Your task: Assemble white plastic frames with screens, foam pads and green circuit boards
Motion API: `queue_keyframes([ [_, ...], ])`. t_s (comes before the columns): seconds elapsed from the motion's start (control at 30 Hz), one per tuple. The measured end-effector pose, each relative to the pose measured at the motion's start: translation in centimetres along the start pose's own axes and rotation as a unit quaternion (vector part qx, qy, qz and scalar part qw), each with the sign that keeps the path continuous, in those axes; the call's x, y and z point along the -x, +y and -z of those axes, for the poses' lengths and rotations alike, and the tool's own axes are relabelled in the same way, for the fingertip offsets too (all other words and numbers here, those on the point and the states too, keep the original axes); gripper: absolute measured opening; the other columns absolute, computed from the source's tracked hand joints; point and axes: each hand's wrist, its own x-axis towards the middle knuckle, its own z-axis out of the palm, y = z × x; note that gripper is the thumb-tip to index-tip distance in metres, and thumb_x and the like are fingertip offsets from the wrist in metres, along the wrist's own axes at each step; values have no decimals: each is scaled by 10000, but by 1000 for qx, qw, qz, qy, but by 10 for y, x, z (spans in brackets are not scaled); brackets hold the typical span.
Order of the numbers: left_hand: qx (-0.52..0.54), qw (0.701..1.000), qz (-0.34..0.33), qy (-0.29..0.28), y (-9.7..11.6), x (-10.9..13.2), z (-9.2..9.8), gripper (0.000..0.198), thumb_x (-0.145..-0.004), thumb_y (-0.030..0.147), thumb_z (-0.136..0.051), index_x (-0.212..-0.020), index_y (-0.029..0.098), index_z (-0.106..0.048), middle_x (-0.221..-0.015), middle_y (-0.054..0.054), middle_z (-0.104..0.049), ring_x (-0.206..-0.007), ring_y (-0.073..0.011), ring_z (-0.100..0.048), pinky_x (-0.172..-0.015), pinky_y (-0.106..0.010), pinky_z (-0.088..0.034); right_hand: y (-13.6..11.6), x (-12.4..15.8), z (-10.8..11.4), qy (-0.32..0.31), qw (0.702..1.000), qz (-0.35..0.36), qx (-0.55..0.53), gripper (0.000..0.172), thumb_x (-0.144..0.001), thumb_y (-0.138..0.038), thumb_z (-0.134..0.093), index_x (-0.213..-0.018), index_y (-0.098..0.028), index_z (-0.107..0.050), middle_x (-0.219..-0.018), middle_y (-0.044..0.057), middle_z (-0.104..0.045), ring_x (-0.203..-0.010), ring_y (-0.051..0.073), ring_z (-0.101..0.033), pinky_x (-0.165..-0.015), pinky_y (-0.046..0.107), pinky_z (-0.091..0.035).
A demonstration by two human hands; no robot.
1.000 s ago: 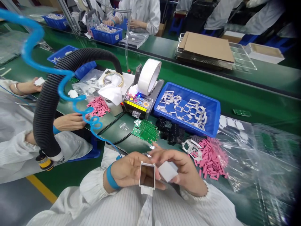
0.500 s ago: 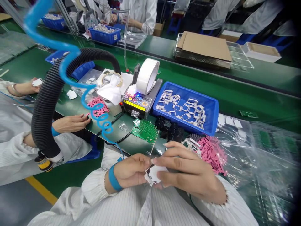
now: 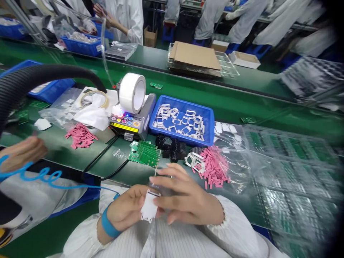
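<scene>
My left hand (image 3: 126,208) grips a small white rectangular frame piece with a white sheet on its face (image 3: 149,207), held upright in front of my chest. A dark strip shows near its top, and small prongs stick out at its bottom edge. At the piece's right side is my right hand (image 3: 188,200), fingers spread and stretched out, one fingertip at the piece's edge. Its thumb stands apart from the piece. Just beyond my hands lie green circuit boards (image 3: 145,153) and black parts (image 3: 172,147).
A blue tray (image 3: 212,123) holds several white frames. Pink strips (image 3: 215,168) lie to its front right, near clear trays of boards (image 3: 290,172). A tape dispenser (image 3: 129,123) stands left of it. At far left are a black hose (image 3: 53,73) and a co-worker's hand (image 3: 24,152).
The view has swung to the right. The white piece has turned more upright in my left hand. My right fingers have spread and eased off its face.
</scene>
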Motion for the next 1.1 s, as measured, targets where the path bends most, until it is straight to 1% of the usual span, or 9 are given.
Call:
queue_keyframes([
  [0.1, -33, 999, -1, 13, 1, 1, 5, 385, -723, 413, -709, -966, 115, -725, -714, -44, -727, -691, -129, -628, -764, -281, -491, 9, 39, 3, 38, 975, -195, 100, 362, -955, -428, -387, -858, -206, -656, -849, 31, -702, -808, 138, -606, -766, 313, -410],
  [0.17, -30, 999, -1, 22, 0, -1, 6, 386, -716, 408, -714, -977, 125, -722, -719, -38, -723, -671, -122, -613, -769, -296, -491, 18, 67, 0, 18, 921, -316, 228, 337, -914, -442, -476, -741, -210, -649, -689, -4, -668, -671, 140, -568, -689, 309, -344],
  [0.2, -28, 999, 3, 24, 0, -3, 6, 383, -714, 404, -714, -979, 128, -721, -728, -38, -722, -664, -120, -610, -756, -294, -492, 23, 80, -3, 9, 897, -346, 274, 335, -898, -449, -502, -720, -208, -652, -668, -1, -662, -653, 151, -557, -680, 318, -309],
  [0.33, -27, 999, 15, 17, -5, -10, 5, 381, -714, 400, -712, -978, 125, -721, -747, -54, -722, -667, -131, -617, -726, -290, -486, 38, 110, -19, 13, 844, -399, 358, 342, -902, -429, -495, -749, -168, -657, -657, 35, -657, -625, 173, -521, -662, 320, -226],
  [0.53, -23, 1000, 10, 18, -8, -12, 5, 413, -716, 414, -706, -975, 93, -716, -710, -66, -699, -636, -127, -603, -713, -294, -480, 42, 110, -26, 20, 801, -426, 420, 298, -914, -324, -477, -722, -193, -663, -684, 24, -671, -659, 181, -467, -698, 337, -180],
  [0.77, -19, 999, -23, 40, -6, -9, 3, 436, -743, 419, -682, -1000, 67, -700, -710, -74, -677, -637, -133, -598, -717, -310, -484, 43, 115, -26, 14, 785, -430, 445, 267, -891, -346, -510, -765, -202, -696, -734, 41, -696, -726, 217, -467, -756, 393, -172],
  [0.97, -26, 998, -15, 54, -2, -8, -1, 451, -705, 429, -717, -995, 84, -704, -723, -68, -670, -639, -129, -593, -691, -284, -458, 44, 116, -20, -18, 792, -411, 451, 266, -891, -302, -481, -749, -201, -682, -716, 31, -690, -712, 216, -491, -751, 396, -196],
  [1.03, -29, 998, -21, 58, -1, -7, -2, 444, -706, 428, -717, -998, 93, -704, -728, -65, -669, -643, -127, -589, -692, -281, -449, 39, 113, -8, -30, 803, -404, 436, 322, -897, -313, -452, -674, -204, -656, -660, 23, -671, -657, 203, -497, -711, 371, -210],
  [1.1, -33, 997, -28, 61, 0, -7, -2, 435, -713, 424, -712, -1002, 98, -704, -733, -62, -667, -642, -123, -583, -697, -283, -444, 28, 104, 8, -44, 841, -389, 374, 374, -910, -351, -425, -622, -209, -616, -605, 9, -640, -596, 182, -500, -657, 340, -216],
])
